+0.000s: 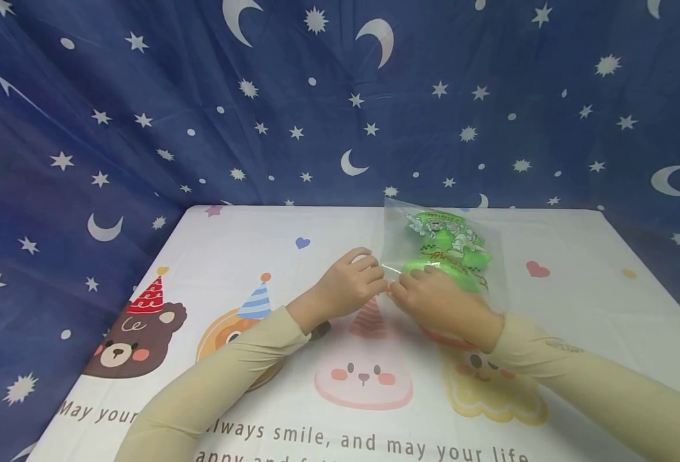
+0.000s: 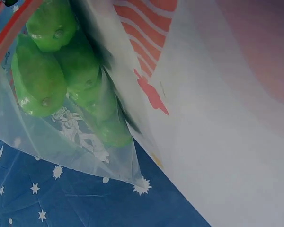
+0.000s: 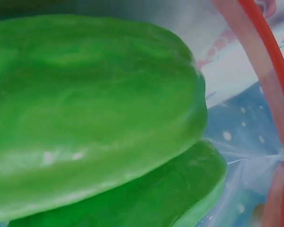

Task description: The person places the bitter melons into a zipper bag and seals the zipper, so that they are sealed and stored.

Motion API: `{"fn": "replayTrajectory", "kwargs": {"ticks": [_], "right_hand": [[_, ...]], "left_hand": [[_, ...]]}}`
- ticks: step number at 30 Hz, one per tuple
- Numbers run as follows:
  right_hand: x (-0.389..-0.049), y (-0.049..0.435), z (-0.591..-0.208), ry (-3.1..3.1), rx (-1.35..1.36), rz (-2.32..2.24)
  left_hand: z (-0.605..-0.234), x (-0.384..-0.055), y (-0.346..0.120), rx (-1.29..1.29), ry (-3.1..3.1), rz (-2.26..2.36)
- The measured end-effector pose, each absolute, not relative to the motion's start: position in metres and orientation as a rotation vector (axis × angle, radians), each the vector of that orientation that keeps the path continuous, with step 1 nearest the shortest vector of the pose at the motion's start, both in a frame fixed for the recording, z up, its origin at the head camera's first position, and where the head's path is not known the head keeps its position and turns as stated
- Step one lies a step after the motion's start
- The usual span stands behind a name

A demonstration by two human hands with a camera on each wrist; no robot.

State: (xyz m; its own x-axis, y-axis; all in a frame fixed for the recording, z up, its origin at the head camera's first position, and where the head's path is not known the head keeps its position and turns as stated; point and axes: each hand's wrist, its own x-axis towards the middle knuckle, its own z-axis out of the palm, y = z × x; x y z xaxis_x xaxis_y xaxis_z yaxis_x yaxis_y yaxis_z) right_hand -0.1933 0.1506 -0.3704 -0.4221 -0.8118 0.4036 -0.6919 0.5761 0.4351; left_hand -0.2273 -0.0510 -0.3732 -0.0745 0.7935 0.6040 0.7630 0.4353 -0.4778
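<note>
- The clear plastic bag point(image 1: 441, 250) lay on the white printed tablecloth point(image 1: 247, 256), toward the far right of centre, with its mouth turned toward the person.
- The bag held a green plastic item point(image 1: 446, 247), seemingly a lobed pepper; the left wrist view showed several rounded green lobes point(image 2: 52, 71) behind the film, under a printed cartoon figure.
- A red strip point(image 3: 270, 75) ran along the bag's opening in both wrist views, judged to be a zip seal.
- The left hand point(image 1: 348, 285) was at the near left corner of the bag's mouth, fingers curled with their tips at the edge. It appeared to pinch the film there, probably to hold the opening steady.
- The right hand point(image 1: 438, 298) rested over the near edge of the bag, fingers bent and lying on the film, apparently pressing or nipping the seal. Whether its thumb was under the edge could not be told.
- The two hands nearly met at the mouth, a placement consistent with working the seal from one end.
- Both forearms wore beige sleeves point(image 1: 224, 366).
- A blue backdrop with stars and moons point(image 1: 201, 96) hung behind the table.
</note>
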Motion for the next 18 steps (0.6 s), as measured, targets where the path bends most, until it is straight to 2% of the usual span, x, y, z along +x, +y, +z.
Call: {"fn": "replayTrajectory", "kwargs": {"ticks": [18], "right_hand": [[-0.183,0.162,-0.370,-2.251,1.195,-0.268]], "left_hand": [[-0.372,-0.228,-0.049,-1.356,-1.770,-0.033]]}}
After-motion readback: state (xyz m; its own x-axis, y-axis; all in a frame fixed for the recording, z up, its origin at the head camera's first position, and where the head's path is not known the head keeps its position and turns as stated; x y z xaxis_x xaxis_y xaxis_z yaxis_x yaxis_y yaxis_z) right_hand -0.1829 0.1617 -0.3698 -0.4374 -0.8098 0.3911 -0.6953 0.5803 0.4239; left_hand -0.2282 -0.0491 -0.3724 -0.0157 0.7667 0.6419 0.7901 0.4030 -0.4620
